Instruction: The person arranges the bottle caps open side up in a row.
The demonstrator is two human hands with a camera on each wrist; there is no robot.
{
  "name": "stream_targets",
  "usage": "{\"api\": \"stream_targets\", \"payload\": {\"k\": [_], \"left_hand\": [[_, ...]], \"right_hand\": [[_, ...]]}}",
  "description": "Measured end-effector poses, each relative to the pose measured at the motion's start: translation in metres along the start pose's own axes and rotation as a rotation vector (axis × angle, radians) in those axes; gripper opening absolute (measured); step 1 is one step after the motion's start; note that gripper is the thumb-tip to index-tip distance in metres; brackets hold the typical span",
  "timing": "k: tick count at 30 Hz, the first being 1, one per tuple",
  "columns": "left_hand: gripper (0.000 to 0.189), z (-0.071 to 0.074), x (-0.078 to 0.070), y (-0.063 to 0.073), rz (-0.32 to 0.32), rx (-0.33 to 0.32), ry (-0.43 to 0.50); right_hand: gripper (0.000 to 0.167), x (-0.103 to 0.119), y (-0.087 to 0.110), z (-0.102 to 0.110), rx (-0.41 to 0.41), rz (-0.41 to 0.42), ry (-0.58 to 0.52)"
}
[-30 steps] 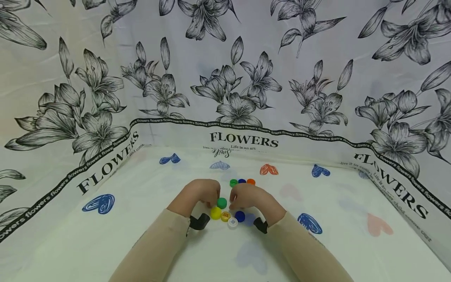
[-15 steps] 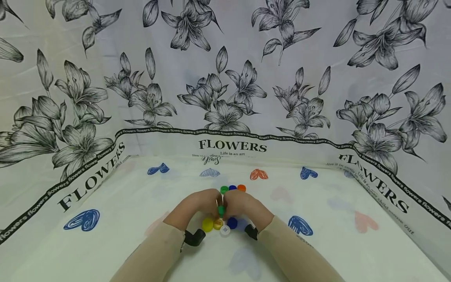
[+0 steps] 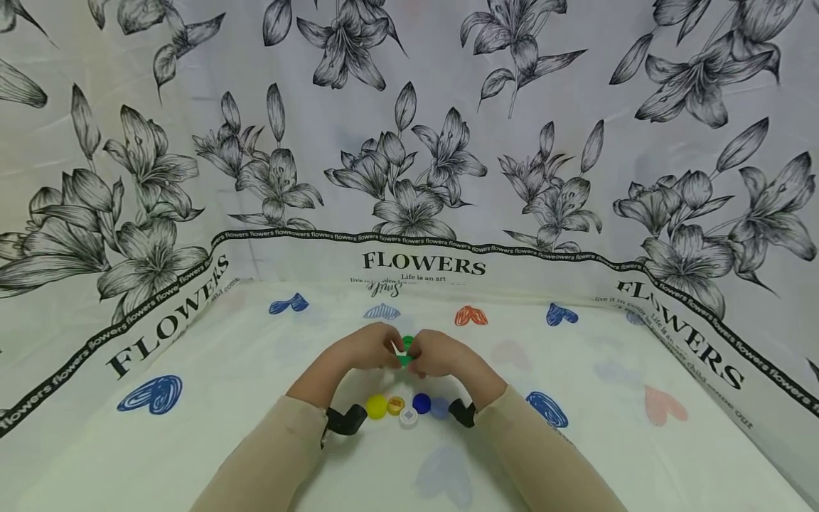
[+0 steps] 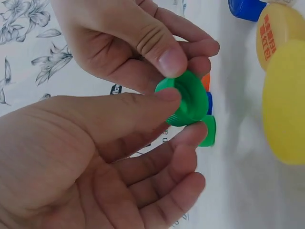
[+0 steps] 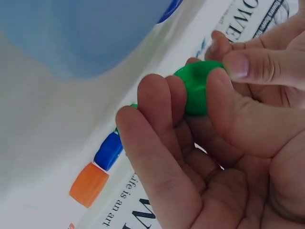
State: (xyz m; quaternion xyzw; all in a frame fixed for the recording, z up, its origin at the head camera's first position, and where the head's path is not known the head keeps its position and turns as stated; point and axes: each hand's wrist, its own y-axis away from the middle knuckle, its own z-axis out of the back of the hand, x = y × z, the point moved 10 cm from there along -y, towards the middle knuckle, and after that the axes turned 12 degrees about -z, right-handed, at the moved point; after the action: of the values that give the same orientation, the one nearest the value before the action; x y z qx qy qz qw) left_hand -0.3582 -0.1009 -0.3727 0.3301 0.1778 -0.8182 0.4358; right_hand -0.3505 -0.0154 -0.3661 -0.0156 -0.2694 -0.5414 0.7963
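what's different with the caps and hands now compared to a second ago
The green bottle cap has been picked up off the cloth: the left hand and right hand now both pinch it, and it has moved forward, away from the yellow cap, gold cap, white cap and dark blue cap, which stayed in place.

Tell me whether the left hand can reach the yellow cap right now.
Probably yes: only cloth shows between the left hand and the yellow cap, though that hand likely must first release the green cap.

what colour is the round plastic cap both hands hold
The cap is green, clearest in the left wrist view.
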Motion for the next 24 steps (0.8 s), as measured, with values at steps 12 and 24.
{"api": "stream_targets", "payload": {"k": [12,24], "left_hand": [[0.010,0.025,0.000,0.002,0.015,-0.143,0.052],[0.020,0.038,0.016,0.007,0.116,-0.322,0.162]], "right_hand": [[0.025,-0.009,-0.006,0.016,-0.059,-0.038,-0.371],[0.023,-0.013,-0.009,0.027,-0.200,-0.031,-0.423]]}}
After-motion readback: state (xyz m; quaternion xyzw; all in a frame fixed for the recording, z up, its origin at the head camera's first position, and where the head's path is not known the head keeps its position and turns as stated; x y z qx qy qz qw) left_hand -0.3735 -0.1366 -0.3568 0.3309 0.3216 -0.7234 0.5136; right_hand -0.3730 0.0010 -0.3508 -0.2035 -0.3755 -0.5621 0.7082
